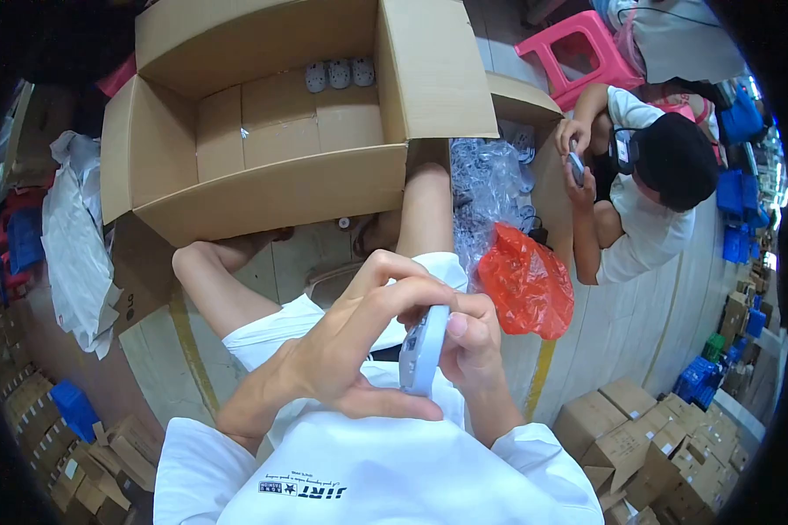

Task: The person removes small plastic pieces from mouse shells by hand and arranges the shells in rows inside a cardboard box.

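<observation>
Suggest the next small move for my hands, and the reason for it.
I'd turn the grey-blue piece face-up between the left hand and right hand for a check. It is held nearly edge-on, its marked face towards the left palm and only partly visible. Both hands are on it, so a small turn looks manageable before any move towards the open carton.

Bright, cool indoor light falls fairly evenly over the floor (674, 289), with soft shadow inside the large open box (271, 166). Glare flecks the far right edge. Wide-angle distortion bends the surroundings; black corners frame a slightly soft periphery.
</observation>
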Demonstrator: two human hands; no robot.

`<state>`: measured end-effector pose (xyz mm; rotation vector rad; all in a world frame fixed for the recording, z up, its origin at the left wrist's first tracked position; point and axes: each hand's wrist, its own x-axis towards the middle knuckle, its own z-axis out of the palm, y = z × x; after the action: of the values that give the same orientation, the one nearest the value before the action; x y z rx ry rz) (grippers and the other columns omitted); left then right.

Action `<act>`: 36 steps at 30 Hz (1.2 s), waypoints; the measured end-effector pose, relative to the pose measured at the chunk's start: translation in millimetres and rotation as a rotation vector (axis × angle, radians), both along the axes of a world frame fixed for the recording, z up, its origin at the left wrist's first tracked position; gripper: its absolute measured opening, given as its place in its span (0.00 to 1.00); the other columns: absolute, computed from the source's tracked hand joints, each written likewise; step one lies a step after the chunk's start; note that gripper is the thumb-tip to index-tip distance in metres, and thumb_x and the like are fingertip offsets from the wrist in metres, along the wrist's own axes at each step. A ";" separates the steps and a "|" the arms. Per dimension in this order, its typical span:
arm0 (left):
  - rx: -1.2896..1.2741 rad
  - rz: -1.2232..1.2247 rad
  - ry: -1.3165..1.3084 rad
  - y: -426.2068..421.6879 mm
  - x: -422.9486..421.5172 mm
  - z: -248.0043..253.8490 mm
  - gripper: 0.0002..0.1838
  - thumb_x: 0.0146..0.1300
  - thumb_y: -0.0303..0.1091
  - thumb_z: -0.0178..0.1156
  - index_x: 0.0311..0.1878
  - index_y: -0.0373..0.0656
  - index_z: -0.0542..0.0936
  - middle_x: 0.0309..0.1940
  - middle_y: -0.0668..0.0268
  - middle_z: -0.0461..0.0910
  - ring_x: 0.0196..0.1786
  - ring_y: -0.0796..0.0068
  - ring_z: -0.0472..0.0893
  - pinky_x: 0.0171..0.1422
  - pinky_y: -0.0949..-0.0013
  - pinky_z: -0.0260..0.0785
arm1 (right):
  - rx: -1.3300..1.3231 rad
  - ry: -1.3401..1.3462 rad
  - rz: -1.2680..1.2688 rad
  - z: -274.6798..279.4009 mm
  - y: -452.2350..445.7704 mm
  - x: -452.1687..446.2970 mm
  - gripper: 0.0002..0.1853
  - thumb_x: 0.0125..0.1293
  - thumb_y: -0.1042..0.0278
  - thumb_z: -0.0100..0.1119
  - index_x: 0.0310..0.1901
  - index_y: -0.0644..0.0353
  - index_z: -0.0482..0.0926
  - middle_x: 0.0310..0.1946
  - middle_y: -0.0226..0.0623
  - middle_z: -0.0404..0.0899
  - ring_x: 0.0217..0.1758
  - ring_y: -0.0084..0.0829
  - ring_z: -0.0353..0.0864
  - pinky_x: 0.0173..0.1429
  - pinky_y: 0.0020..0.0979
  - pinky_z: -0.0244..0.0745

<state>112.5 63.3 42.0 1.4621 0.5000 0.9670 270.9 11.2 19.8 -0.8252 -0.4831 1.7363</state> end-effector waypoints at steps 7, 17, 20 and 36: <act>0.125 -0.043 -0.036 3.7 -7.0 -11.8 0.40 0.48 0.47 0.74 0.60 0.31 0.71 0.54 0.52 0.72 0.52 0.58 0.70 0.58 0.58 0.65 | 0.045 -0.124 -0.035 -2.7 -1.8 -3.6 0.10 0.60 0.70 0.58 0.35 0.68 0.84 0.30 0.32 0.69 0.38 0.26 0.61 0.45 0.27 0.58; -0.113 -0.032 -0.124 -7.7 -25.1 -22.3 0.39 0.58 0.54 0.65 0.63 0.32 0.68 0.58 0.53 0.72 0.54 0.61 0.73 0.59 0.61 0.67 | -0.088 -0.202 -0.021 15.7 -2.8 -19.1 0.08 0.61 0.72 0.57 0.28 0.68 0.80 0.28 0.29 0.66 0.35 0.23 0.59 0.40 0.24 0.56; -0.524 -0.029 -0.373 -16.8 -27.8 -24.7 0.39 0.64 0.57 0.58 0.65 0.33 0.66 0.58 0.53 0.72 0.55 0.64 0.75 0.58 0.64 0.69 | 0.022 -0.277 -0.012 12.4 -8.0 -22.6 0.09 0.61 0.72 0.58 0.26 0.68 0.78 0.27 0.29 0.66 0.32 0.22 0.58 0.38 0.23 0.55; -0.536 -0.059 -0.440 -24.5 -37.5 -37.3 0.40 0.70 0.66 0.37 0.66 0.37 0.64 0.45 0.45 0.76 0.43 0.63 0.77 0.47 0.65 0.72 | 0.010 -0.336 0.085 18.9 -14.0 -28.7 0.10 0.65 0.70 0.56 0.29 0.67 0.78 0.24 0.29 0.65 0.29 0.22 0.58 0.34 0.23 0.54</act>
<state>75.0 38.8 4.8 0.7528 0.3507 0.9780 242.2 -2.8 38.7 -1.1106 -0.7595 1.6758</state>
